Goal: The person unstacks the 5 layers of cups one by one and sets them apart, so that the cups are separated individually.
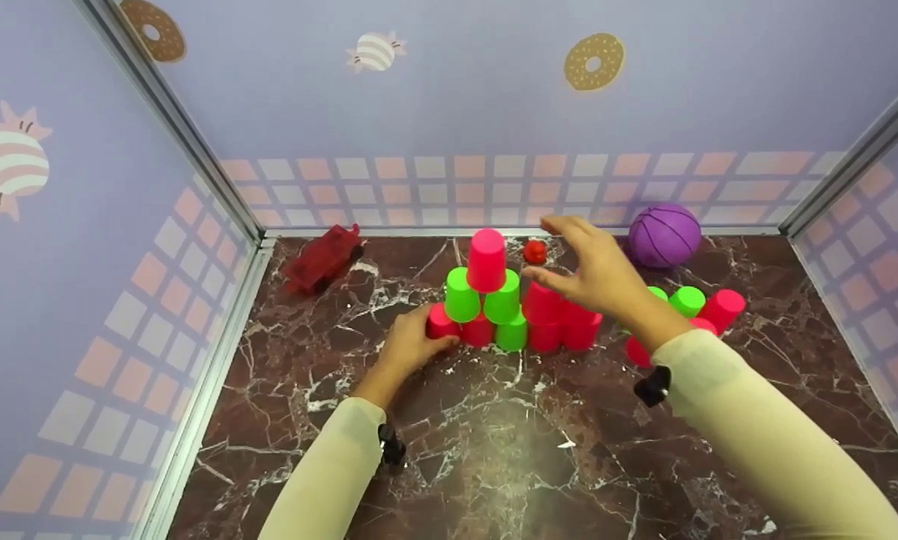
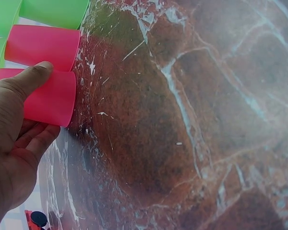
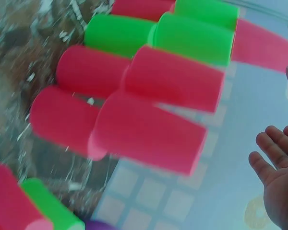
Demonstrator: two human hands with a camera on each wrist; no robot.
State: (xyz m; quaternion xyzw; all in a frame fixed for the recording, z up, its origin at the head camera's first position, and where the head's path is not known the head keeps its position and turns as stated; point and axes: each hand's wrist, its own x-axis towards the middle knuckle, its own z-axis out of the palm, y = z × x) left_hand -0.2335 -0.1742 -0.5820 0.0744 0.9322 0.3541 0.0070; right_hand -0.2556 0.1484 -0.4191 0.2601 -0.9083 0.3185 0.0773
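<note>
Upside-down pink and green cups stand in a stacked row on the dark marbled surface. At the left end of the bottom row, my left hand (image 1: 406, 341) grips a pink cup (image 2: 50, 98), thumb on its near side and fingers on the far side. Two green cups (image 1: 462, 296) sit on the second tier, with a single pink cup (image 1: 487, 261) balanced on them. Further right, two pink cups (image 3: 151, 134) rest on lower pink ones. Above that right part hovers my right hand (image 1: 595, 274), fingers spread apart from the thumb, nothing held.
More pink and green cups (image 1: 722, 306) lie grouped at the right, partly behind the right forearm. A purple ball (image 1: 665, 235) sits by the back wall. A dark red translucent object (image 1: 323, 259) lies at back left, and a small red item (image 1: 535, 251) is behind the stack.
</note>
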